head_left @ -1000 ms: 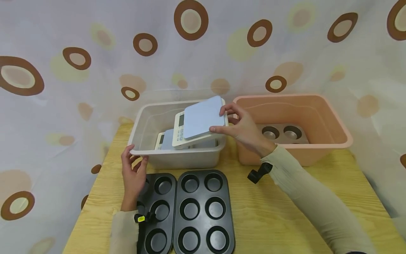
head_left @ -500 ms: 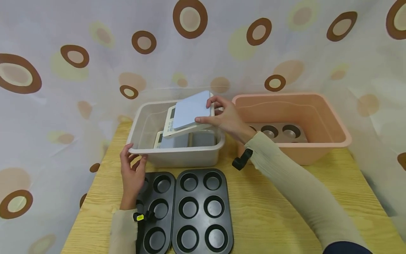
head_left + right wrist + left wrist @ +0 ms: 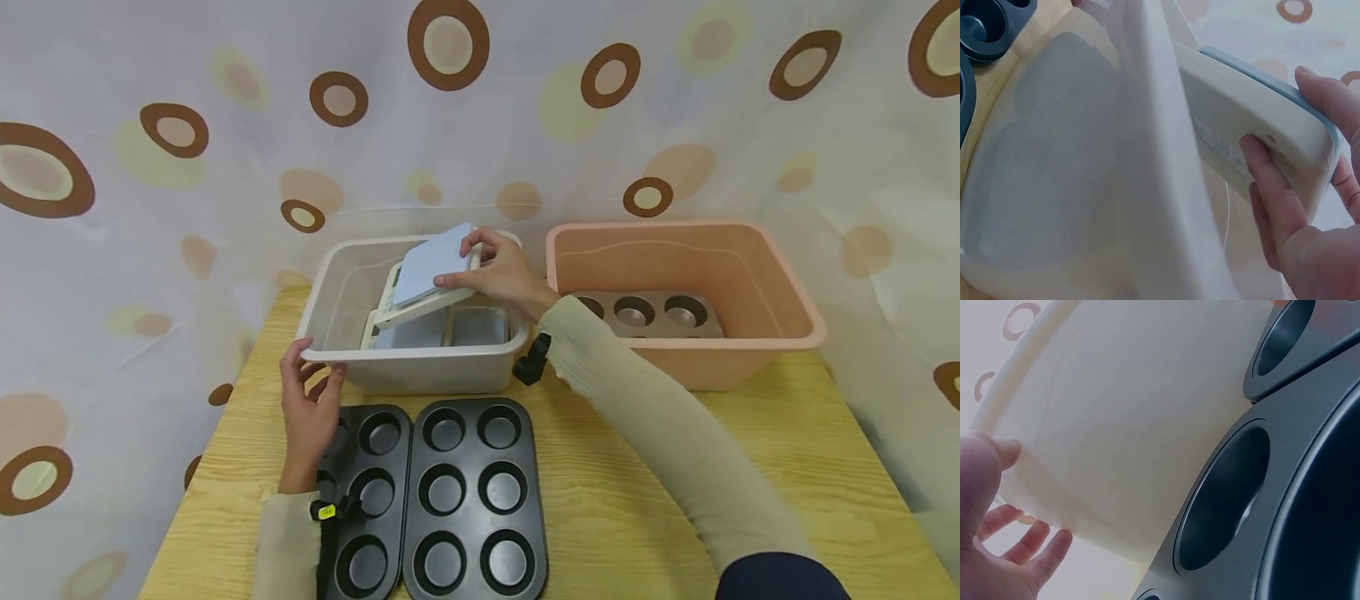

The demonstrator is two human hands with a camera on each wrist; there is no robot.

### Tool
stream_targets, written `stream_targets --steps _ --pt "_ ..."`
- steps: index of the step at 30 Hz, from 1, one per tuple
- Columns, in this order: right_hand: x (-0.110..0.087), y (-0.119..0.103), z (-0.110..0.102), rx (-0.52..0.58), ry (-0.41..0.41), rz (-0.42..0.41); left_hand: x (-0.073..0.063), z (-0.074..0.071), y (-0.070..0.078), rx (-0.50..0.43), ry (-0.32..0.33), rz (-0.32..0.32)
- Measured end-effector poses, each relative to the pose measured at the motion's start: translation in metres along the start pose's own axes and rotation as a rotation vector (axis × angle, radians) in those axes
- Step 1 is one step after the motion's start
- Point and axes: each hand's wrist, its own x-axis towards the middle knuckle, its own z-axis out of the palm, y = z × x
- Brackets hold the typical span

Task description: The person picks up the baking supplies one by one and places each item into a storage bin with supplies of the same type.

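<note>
My right hand [image 3: 506, 275] holds a kitchen scale [image 3: 429, 268], white with a pale blue plate, by its right end. The scale is tilted, left end lower, over the white plastic bin [image 3: 427, 377]. In the right wrist view, fingers spread under the white base of the scale [image 3: 1241, 106] while the thumb lies along its upper edge. Below it in the bin is another scale [image 3: 411, 335], partly hidden, with a grey-blue flat piece [image 3: 482, 327] to its right. My left hand [image 3: 311, 417] grips the bin's front left corner; the left wrist view shows it at the rim [image 3: 1022, 350].
Two dark six-cup muffin tins [image 3: 472, 508] lie side by side on the wooden table [image 3: 637, 517] in front of the white bin. To the right stands a pink bin [image 3: 690, 362] with another muffin tin [image 3: 660, 310] inside. A patterned sheet [image 3: 525, 125] hangs behind.
My right hand has carried the scale leftward over the white bin, and the scale's right end now tips up more. The left hand keeps its grip on the corner.
</note>
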Motion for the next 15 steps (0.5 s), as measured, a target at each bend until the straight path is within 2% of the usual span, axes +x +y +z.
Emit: stream_targets --steps 6,15 --pt "0.010 0.001 0.013 -0.061 0.008 0.036 0.000 -0.002 0.001 -0.006 -0.005 -0.005" --pt "0.016 0.013 0.027 -0.064 -0.006 0.090 0.001 -0.003 0.000 -0.023 -0.002 0.001"
